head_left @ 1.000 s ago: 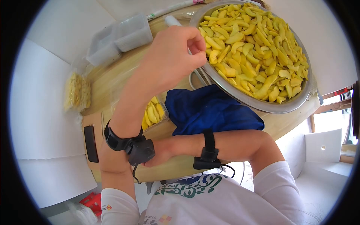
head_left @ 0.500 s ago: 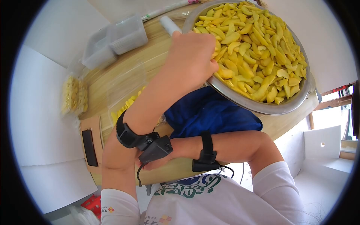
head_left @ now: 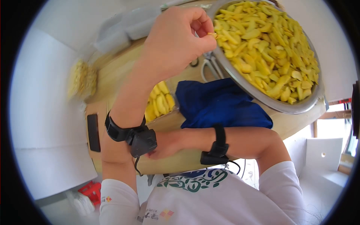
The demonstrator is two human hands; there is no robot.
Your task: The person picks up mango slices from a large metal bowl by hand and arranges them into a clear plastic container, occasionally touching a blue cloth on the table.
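My left hand [head_left: 180, 41] is raised beside the rim of a large metal bowl [head_left: 258, 103], thumb and fingers pinched on a small yellow fruit piece [head_left: 213, 35]. Yellow fruit slices [head_left: 270, 52] fill the bowl. Below that arm, more yellow slices [head_left: 161, 100] lie side by side in a clear plastic container, partly hidden by the forearm. My right hand [head_left: 167, 144] rests low over the table's near edge, just below this container; the black strapped device on my left wrist hides its fingers.
A dark blue cloth [head_left: 225, 105] lies between container and bowl. Scissors [head_left: 210, 69] sit against the bowl. Clear tubs [head_left: 129, 28] stand at the back, a filled pack [head_left: 82, 80] at the left, and a black phone [head_left: 93, 133] nearer me. Cables hang from both wrist devices.
My left hand has drawn back left from the fruit in the bowl with a small piece pinched. The view has shifted, uncovering the scissors and more slices in the container.
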